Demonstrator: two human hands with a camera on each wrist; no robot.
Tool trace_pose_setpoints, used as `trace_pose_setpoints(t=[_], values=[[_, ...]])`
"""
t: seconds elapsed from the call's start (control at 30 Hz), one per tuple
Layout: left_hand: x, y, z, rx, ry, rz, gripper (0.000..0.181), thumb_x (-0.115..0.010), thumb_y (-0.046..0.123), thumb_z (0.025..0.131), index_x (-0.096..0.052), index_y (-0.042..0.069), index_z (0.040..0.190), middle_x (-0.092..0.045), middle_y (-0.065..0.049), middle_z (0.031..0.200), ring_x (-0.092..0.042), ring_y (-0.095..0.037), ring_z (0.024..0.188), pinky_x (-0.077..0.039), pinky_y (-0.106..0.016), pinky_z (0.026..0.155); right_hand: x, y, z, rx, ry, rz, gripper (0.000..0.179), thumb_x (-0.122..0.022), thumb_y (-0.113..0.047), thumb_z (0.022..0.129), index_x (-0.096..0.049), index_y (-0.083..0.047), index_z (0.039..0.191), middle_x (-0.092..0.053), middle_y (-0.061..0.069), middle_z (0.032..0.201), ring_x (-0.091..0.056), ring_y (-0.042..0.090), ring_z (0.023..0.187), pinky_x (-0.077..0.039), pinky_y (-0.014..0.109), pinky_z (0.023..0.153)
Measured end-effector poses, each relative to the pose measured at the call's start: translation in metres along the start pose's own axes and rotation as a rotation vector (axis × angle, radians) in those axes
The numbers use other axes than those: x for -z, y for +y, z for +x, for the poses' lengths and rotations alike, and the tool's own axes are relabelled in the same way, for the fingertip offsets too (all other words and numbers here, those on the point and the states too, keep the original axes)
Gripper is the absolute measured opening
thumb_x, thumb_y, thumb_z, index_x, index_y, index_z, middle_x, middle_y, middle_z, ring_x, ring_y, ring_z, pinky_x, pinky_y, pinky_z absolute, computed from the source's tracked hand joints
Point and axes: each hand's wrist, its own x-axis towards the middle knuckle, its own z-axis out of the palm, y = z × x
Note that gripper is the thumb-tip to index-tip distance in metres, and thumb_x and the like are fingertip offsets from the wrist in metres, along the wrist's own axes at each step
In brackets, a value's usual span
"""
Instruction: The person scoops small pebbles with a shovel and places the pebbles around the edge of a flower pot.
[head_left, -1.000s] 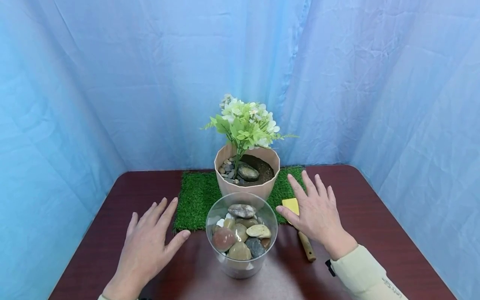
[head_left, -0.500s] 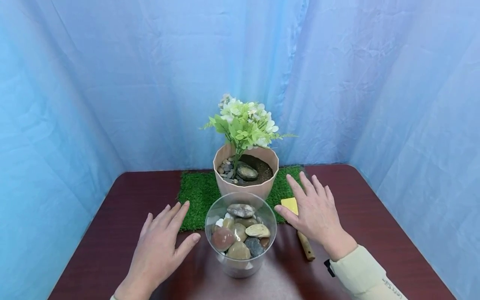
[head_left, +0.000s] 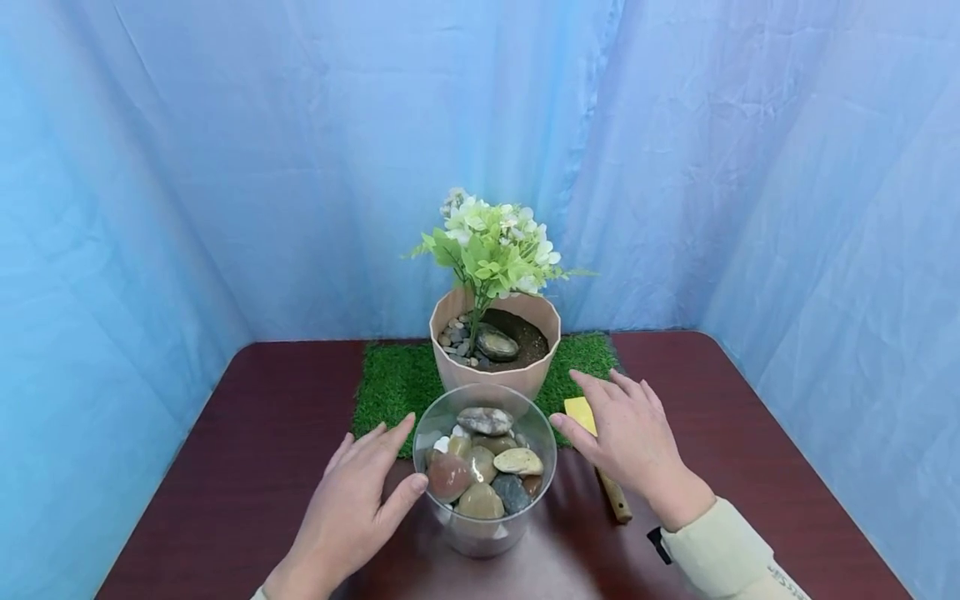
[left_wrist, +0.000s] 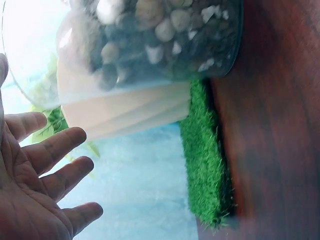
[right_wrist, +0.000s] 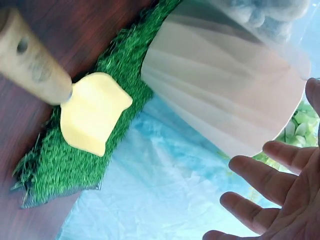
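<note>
Smooth rounded stones (head_left: pixel 481 467) in clear round container (head_left: pixel 478 546), left hand (head_left: pixel 356 496) and right hand (head_left: pixel 633 437) flanking it, both unclenched

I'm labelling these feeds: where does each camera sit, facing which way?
Head: on the head, facing forward and down at the stone-filled clear container and flowerpot; left hand and right hand show.
Left wrist: on that wrist, facing the container's side; left fingers and palm show.
Right wrist: on that wrist, facing the trowel and flowerpot; right fingers and palm show.
Both wrist views share the flowerpot and artificial grass mat.
</note>
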Motion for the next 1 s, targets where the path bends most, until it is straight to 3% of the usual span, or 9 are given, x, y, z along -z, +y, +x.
trace_pose_setpoints(t=[0.17, 0.33, 0.53, 0.77, 1.0], values=[[-0.005, 0.001, -0.001, -0.019, -0.030, -0.053, 0.063, -0.060, 0.047, 0.104, -0.041, 0.026, 0.161, -0.053, 0.004, 0.157, -0.053, -0.026, 0.143, -0.043, -0.060, 0.112, -0.003, 0.000, -0.002, 0.014, 0.009, -0.029, 0.066, -0.058, -0.063, 0.100, -0.061, -0.015, 0.144, -0.070, 0.012, 0.136, -0.056, 0.045, 0.134, -0.038, 0.070, 0.109], [-0.008, 0.001, -0.002, -0.072, -0.029, -0.102, 0.066, -0.067, 0.047, 0.100, -0.044, 0.027, 0.159, -0.047, 0.001, 0.162, -0.050, -0.024, 0.145, -0.051, -0.053, 0.106, -0.006, 0.000, -0.002, 0.004, -0.014, -0.042, 0.064, -0.059, -0.062, 0.100, -0.063, -0.014, 0.143, -0.070, 0.012, 0.135, -0.057, 0.043, 0.132, -0.039, 0.069, 0.109], [-0.015, 0.001, -0.001, -0.119, -0.009, -0.170, 0.061, -0.079, 0.058, 0.087, -0.059, 0.026, 0.135, -0.047, -0.004, 0.161, -0.053, -0.025, 0.142, -0.057, -0.048, 0.096, -0.009, -0.003, -0.002, -0.008, -0.030, -0.037, 0.064, -0.058, -0.062, 0.100, -0.062, -0.015, 0.143, -0.070, 0.012, 0.135, -0.056, 0.043, 0.134, -0.037, 0.070, 0.110], [-0.027, 0.002, -0.003, -0.169, 0.038, -0.243, 0.049, -0.082, 0.056, 0.085, -0.053, 0.025, 0.109, -0.044, -0.010, 0.162, -0.048, -0.029, 0.147, -0.057, -0.046, 0.094, -0.013, -0.002, -0.003, -0.011, -0.048, -0.053, 0.063, -0.057, -0.062, 0.101, -0.062, -0.016, 0.143, -0.070, 0.012, 0.135, -0.057, 0.043, 0.133, -0.037, 0.070, 0.109], [-0.030, 0.004, -0.004, -0.163, 0.064, -0.263, 0.049, -0.084, 0.055, 0.083, -0.049, 0.025, 0.100, -0.043, -0.008, 0.163, -0.048, -0.027, 0.147, -0.056, -0.043, 0.093, -0.016, 0.000, -0.006, -0.013, -0.057, -0.064, 0.063, -0.057, -0.062, 0.100, -0.062, -0.016, 0.143, -0.070, 0.012, 0.134, -0.057, 0.042, 0.132, -0.037, 0.070, 0.109]])
